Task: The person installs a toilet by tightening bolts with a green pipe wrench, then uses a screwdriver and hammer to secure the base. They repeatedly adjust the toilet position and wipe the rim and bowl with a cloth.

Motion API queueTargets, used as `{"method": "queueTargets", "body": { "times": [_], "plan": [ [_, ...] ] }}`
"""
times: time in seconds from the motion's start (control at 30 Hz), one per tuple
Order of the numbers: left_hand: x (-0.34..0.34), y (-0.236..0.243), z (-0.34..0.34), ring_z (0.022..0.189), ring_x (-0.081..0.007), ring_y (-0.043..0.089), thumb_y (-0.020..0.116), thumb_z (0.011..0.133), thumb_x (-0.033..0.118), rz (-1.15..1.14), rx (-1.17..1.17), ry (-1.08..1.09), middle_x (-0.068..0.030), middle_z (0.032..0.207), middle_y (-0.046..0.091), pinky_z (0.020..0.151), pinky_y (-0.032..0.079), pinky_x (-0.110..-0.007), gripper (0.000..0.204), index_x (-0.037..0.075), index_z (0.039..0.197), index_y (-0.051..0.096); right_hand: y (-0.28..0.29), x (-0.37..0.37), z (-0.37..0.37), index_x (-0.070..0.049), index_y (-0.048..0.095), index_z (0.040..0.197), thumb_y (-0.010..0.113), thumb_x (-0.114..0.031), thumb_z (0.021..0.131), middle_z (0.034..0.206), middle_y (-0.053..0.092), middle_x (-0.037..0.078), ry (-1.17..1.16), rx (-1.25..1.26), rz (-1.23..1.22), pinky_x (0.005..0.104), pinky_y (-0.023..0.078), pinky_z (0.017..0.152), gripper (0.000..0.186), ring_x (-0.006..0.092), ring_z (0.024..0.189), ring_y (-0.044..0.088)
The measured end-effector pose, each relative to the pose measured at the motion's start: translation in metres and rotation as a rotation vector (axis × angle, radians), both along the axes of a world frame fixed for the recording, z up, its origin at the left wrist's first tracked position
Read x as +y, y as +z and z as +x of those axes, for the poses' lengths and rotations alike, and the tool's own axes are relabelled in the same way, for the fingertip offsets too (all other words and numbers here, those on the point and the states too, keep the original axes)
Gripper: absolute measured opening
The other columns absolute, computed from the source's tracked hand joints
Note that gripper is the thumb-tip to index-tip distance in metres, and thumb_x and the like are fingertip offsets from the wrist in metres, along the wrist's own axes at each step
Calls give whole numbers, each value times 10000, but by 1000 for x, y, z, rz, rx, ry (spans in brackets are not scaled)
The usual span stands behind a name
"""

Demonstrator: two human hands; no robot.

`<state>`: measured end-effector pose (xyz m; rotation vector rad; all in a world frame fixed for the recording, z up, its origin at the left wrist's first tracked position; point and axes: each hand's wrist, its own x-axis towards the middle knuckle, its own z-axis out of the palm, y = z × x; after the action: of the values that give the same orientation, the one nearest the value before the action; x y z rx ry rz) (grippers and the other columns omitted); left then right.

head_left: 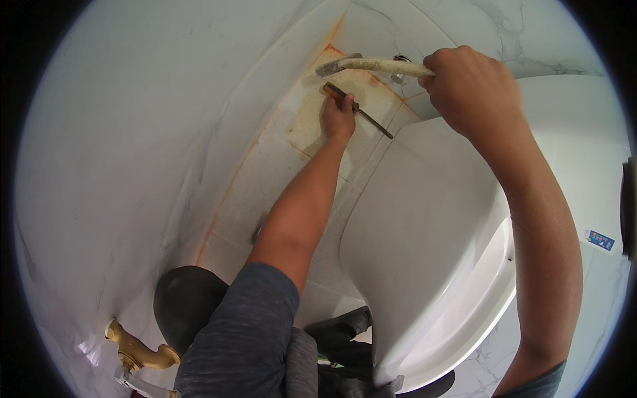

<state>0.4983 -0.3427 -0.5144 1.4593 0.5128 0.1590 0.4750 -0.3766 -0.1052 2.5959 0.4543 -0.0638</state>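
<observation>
With the top of the head view as 12 o'clock, my left hand [340, 118] is near 12 and my right hand [472, 94] is at 2. My left fingers are closed around the orange-and-black handle of a screwdriver [375, 123], its shaft directed toward 4 o'clock and its tip at or just beside the foot of the white toilet [411, 192]; I cannot tell whether they touch. My right fingers are wrapped around the end of a hammer [388, 66], its handle lying toward 9 o'clock and its head raised above the stained floor tiles [295, 166]. Handling, as judged: the screwdriver should be light and rigid; grip the handle, keep fingers off the shaft and leave the butt, facing 10 o'clock, exposed. The hammer should be head-heavy; hold the far end of the handle for swing, or nearer the head for control. Its pale handle looks worn and could slip if damp. The toilet, filling 3 to 5 o'clock, appears glazed, hard and brittle; treat its edge as breakable.
</observation>
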Motion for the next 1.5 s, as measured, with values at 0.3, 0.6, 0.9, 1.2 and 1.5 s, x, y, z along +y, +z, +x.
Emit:
{"method": "queueTargets", "body": {
  "times": [0.3, 0.6, 0.9, 1.2, 1.5],
  "plan": [
    [0, 8, -5, 757, -179, 697, 671, 1014, 302, -42, 2, -28, -130, 898, 682, 652, 621, -314, 372, -61, 994, 589, -23, -2, 17, -92, 771, 932, 677, -189, 908, 861, 737, 115, 26, 39, -76, 417, 588, 727, 138, 306, 845, 735],
    [-3, 5, -4, 743, -188, 700, 670, 1012, 327, 21, 0, 10, -124, 881, 678, 652, 612, -316, 384, -51, 992, 604, -44, 12, 36, -106, 767, 933, 644, -133, 894, 860, 740, 100, 66, 79, -82, 399, 599, 742, 131, 288, 851, 743],
    [2, 23, -8, 708, -185, 715, 643, 1027, 344, 69, 44, -39, -127, 856, 718, 656, 576, -314, 398, -50, 972, 635, -68, 42, 52, -92, 761, 863, 637, -98, 878, 839, 747, 94, 212, 131, -132, 399, 607, 664, 125, 278, 825, 752],
    [5, 34, -9, 768, -244, 723, 667, 996, 414, -14, 91, -46, -150, 881, 729, 689, 566, -372, 471, -56, 977, 677, -70, 46, 48, -95, 770, 852, 645, -94, 877, 808, 746, 84, 205, 156, -135, 394, 608, 615, 128, 260, 788, 754],
    [9, 39, -9, 782, -236, 724, 671, 995, 401, -21, 141, -75, -159, 908, 738, 703, 569, -368, 452, -51, 1006, 681, -68, 56, 48, -99, 771, 843, 647, -86, 871, 814, 748, 81, 208, 141, -124, 386, 611, 644, 127, 265, 797, 753]
  ]
}}
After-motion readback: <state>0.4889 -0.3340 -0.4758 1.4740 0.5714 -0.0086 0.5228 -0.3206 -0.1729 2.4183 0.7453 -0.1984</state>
